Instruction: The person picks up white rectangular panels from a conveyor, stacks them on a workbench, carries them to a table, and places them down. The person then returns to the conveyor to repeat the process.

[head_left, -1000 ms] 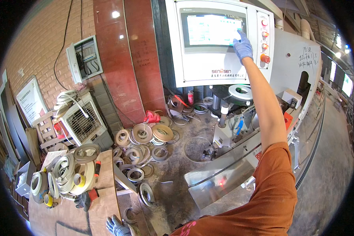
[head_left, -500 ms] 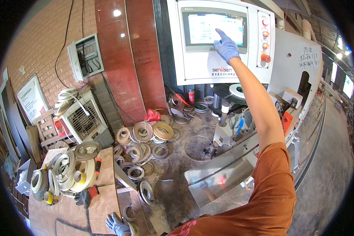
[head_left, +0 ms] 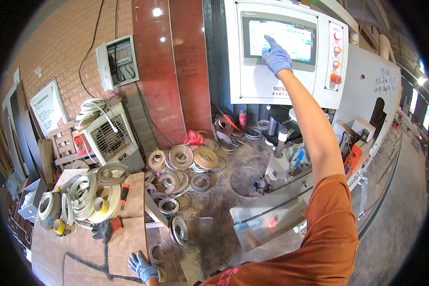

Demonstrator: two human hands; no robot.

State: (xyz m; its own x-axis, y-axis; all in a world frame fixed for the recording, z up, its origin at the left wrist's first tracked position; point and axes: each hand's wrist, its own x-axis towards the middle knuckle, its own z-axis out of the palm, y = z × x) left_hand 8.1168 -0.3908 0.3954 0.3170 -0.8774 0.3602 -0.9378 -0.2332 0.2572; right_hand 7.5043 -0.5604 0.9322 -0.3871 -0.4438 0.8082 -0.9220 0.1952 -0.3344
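My right hand point(head_left: 277, 57), in a blue-grey knit glove, reaches up to a lit touchscreen point(head_left: 299, 47) on a white control panel point(head_left: 252, 88). Its index finger is stretched out with the tip at the screen; the other fingers look partly bent, and nothing shows in them. Gloved alike, my left hand point(head_left: 142, 267) rests at the right edge of a wooden tabletop point(head_left: 83, 255), fingers spread and holding nothing. Farther up that top lie a dark glove with a red cuff point(head_left: 107, 229), a red-and-black tool point(head_left: 124, 194) and several coils of edge banding point(head_left: 83, 188).
More banding coils point(head_left: 181, 157) lie on the floor between the table and the machine. A shiny metal plate point(head_left: 260, 226) juts out at the machine's near end. Right of the screen sits a red push button point(head_left: 335, 78). An air cooler point(head_left: 110, 138) stands by the brick wall.
The view has shifted, so the panel and the room sit farther right. My right fingertip is now farther left on the screen. My left hand stays at the table edge.
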